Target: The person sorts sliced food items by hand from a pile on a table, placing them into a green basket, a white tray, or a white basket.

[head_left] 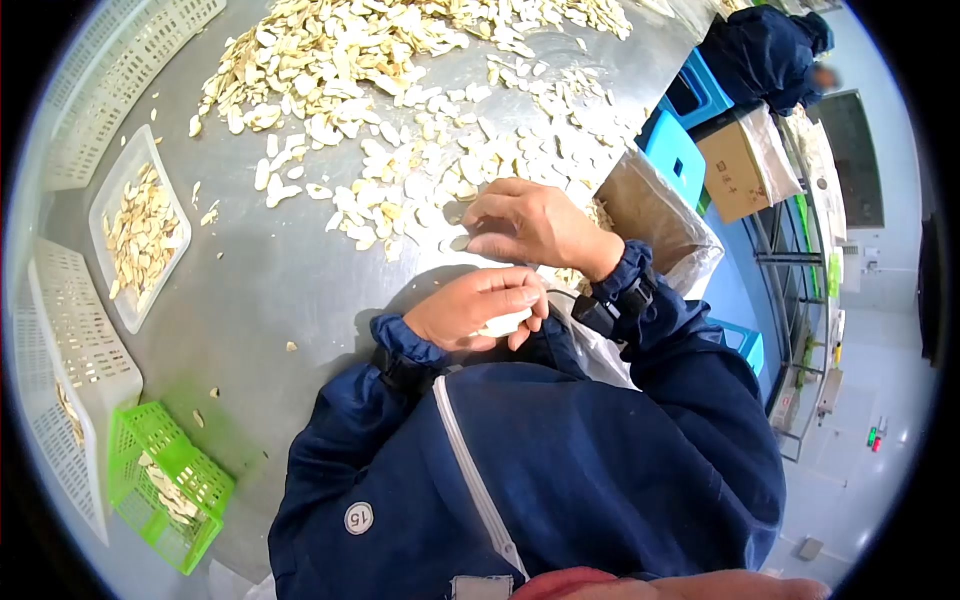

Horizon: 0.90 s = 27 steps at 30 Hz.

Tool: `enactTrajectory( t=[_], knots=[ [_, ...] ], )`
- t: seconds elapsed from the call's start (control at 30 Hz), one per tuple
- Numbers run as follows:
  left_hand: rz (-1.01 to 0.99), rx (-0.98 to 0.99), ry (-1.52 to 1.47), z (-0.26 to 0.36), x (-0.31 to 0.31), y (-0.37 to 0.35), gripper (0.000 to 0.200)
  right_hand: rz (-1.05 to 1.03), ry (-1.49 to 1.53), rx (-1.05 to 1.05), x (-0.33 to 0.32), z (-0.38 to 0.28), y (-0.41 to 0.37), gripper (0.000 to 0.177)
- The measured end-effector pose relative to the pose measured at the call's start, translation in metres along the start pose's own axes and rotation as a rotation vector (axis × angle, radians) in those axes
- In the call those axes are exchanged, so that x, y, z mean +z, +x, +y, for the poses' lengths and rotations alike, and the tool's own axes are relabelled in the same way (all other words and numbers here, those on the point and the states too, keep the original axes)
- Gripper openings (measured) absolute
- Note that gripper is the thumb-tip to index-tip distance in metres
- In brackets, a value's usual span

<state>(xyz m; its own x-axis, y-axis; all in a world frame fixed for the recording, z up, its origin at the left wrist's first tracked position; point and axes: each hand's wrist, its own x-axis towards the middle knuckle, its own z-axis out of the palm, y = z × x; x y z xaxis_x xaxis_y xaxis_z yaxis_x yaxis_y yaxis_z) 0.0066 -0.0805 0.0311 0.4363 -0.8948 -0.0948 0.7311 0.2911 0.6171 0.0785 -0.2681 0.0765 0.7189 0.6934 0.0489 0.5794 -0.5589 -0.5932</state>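
Observation:
Pale flat slices (340,60), whose kind I cannot make out, lie heaped and scattered over a metal table (290,260). My left hand (470,310) is curled near my chest, closed around a few whitish slices (505,323) that show between the fingers. Just beyond it, my right hand (545,228) reaches over the near edge of the spread slices. Its fingers are bent down with the tips together at a slice (457,243) on the metal; whether they grip it is partly hidden.
To the left stand a shallow white tray (183,245) of slices, white perforated baskets (150,60) and a green basket (190,460) with slices. On the right are a lined box (650,205), blue stools (675,155), a carton (745,165) and another person (762,55) in dark blue.

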Motion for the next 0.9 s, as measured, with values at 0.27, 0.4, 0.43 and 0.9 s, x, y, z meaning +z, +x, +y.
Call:
enactTrajectory(
  t=[0.27,0.4,0.43,0.9],
  knots=[
    [-0.055,0.014,0.084,-0.002,-0.002,0.000,0.027,-0.035,0.004,0.031,0.025,-0.005,0.007,0.023],
    [0.044,0.028,0.019,0.002,0.001,-0.002,0.027,0.066,0.066,0.086,0.019,0.005,0.006,0.023],
    [0.060,0.038,-0.012,0.003,0.001,-0.002,0.027,0.120,0.092,0.085,0.015,0.007,0.005,0.023],
    [0.190,0.185,-0.116,-0.005,-0.012,0.002,0.043,0.122,0.625,0.381,-0.010,0.018,-0.010,0.027]
  ],
)
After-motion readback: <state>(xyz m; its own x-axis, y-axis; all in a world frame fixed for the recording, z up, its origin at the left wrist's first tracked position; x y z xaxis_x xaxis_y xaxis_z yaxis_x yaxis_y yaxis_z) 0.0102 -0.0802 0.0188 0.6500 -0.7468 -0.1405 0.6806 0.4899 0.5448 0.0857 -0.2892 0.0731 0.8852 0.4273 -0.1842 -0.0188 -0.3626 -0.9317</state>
